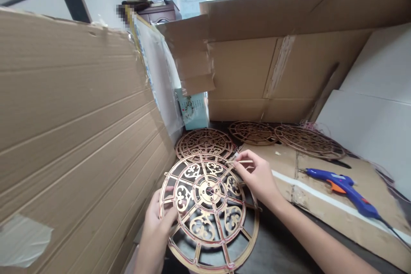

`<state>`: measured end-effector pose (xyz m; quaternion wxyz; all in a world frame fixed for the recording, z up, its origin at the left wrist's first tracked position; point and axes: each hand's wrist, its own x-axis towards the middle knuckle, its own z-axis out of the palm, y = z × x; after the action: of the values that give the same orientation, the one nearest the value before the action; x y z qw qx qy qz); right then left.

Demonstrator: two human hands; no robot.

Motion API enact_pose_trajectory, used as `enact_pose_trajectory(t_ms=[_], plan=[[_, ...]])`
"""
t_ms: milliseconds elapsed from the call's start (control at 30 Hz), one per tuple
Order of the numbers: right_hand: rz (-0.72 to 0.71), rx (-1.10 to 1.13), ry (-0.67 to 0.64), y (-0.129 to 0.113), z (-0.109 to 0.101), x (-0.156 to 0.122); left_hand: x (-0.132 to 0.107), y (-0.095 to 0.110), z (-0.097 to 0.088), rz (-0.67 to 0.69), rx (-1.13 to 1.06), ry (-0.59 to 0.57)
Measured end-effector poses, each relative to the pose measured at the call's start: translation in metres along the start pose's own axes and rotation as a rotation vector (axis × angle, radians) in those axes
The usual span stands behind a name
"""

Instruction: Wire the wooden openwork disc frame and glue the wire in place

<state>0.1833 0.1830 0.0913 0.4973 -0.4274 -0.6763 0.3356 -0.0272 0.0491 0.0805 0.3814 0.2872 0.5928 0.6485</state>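
Note:
A round openwork wooden panel (208, 218) with scroll cutouts fills the near middle, tilted toward me. Thin reddish wires run along its rings and spokes. My left hand (160, 218) grips its left rim, the thumb in front and the fingers partly behind the openwork. At the panel's upper right, my right hand (257, 175) pinches a thin pale wooden stick (245, 162). The stick's left end reaches the panel's outer ring. I cannot tell whether it presses on a wire there.
More round panels lie behind: one at the left (205, 143), another at back centre (253, 132), a third at right (310, 141). A blue glue gun (345, 188) with an orange trigger rests on a flat cardboard sheet (321, 218). Cardboard walls (80, 115) stand left and behind.

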Motion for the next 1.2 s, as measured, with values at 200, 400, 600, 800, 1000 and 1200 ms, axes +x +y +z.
enact_pose_trajectory(t_ms=[200, 400, 600, 800, 1000, 1200], plan=[[0.018, 0.01, -0.111, 0.003, 0.006, -0.003, 0.005, -0.005, -0.002, -0.003, 0.006, 0.027], [-0.008, 0.024, -0.174, 0.001, 0.016, -0.01, 0.008, -0.009, -0.004, 0.023, 0.038, -0.002], [-0.023, 0.027, -0.223, 0.002, 0.021, -0.015, 0.01, -0.011, -0.004, 0.024, 0.035, 0.029], [-0.01, 0.048, -0.213, 0.004, 0.022, -0.015, 0.012, -0.014, -0.007, 0.02, 0.046, -0.009], [-0.002, 0.031, -0.213, 0.009, 0.025, -0.016, 0.015, -0.019, -0.012, 0.011, 0.027, -0.026], [0.008, 0.091, -0.181, 0.007, 0.023, -0.019, 0.018, -0.021, -0.014, -0.001, 0.028, -0.034]])
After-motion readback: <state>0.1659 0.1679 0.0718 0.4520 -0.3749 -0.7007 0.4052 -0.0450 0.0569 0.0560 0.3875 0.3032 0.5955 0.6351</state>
